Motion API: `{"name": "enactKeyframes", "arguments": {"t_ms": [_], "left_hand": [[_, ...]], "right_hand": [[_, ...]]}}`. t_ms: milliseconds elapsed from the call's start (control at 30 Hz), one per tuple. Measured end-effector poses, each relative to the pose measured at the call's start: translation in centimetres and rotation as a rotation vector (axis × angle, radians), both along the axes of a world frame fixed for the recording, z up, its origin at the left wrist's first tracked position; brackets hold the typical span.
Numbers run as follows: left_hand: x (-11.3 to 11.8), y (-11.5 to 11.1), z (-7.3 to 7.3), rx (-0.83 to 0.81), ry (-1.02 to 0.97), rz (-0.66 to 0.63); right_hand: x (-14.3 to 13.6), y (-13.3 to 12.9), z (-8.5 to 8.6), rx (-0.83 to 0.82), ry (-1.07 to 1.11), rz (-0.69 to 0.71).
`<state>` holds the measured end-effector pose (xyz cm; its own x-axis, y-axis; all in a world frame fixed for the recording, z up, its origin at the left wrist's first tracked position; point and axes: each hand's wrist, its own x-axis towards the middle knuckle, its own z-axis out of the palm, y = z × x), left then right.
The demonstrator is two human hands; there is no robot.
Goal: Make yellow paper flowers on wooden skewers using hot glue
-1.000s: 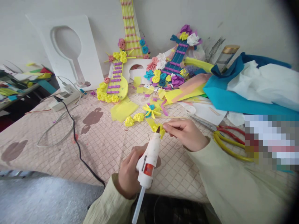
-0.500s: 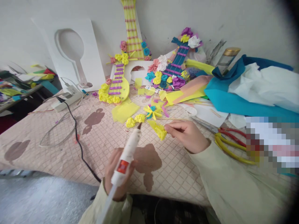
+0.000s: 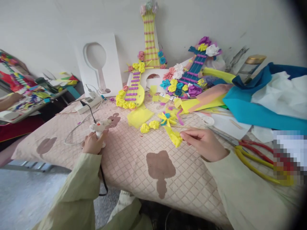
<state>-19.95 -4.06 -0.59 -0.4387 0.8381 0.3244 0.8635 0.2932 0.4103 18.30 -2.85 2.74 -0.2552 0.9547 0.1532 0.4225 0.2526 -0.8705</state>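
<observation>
Left hand and glue gun are now sitting left of center, over the left part of the bench, having moved away from mid-frame; right hand is staying right of center.

Left hand is closing around the glue gun's handle; right hand is pinching the yellow paper piece by its right edge, fingertips narrow. Yellow paper piece is showing just right of center, crumpled at its lower end.

Crumpled yellow flowers, two of them, are lying up-left of it; star flower, yellow with a blue middle, is lying just above it. Power strip is sitting beyond the glue gun; small yellow guitar is leaning at upper center; blue guitar is leaning at upper right; white board with a cutout is standing at upper left. Scissors with yellow and red handles are lying at right, partly pixelated; another person's hand is showing at the left edge.
</observation>
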Motion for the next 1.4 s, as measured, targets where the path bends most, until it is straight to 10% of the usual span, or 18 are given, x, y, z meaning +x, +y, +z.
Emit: {"name": "enactKeyframes", "arguments": {"t_ms": [167,300,400,567,767,1000,1400], "left_hand": [[0.1,-2.1,-0.1,0.02,0.109,0.081],[1.5,-5.7,0.2,0.56,0.072,0.133],[5.0,-7.7,1.4,0.854,-0.18,-0.088],[14.0,-6.2,3.4,0.096,-0.761,-0.756],[20.9,0.5,2.9,-0.279,-1.062,-1.028],[22.5,2.5,1.2,-0.158,-1.247,-1.033],[21.8,1.9,0.6,0.045,-0.929,-1.077]], "right_hand": [[0.1,0.0,0.0,-0.001,-0.01,0.019],[0.1,0.0,0.0,-0.01,0.016,0.026],[0.1,0.2,-0.1,-0.075,0.036,0.026],[0.2,0.2,0.4,-0.159,0.111,0.033],[0.9,0.2,1.8,-0.145,0.178,0.11],[1.3,0.4,2.1,-0.081,0.134,0.081],[0.8,0.4,1.3,-0.08,-0.023,0.069]]}}
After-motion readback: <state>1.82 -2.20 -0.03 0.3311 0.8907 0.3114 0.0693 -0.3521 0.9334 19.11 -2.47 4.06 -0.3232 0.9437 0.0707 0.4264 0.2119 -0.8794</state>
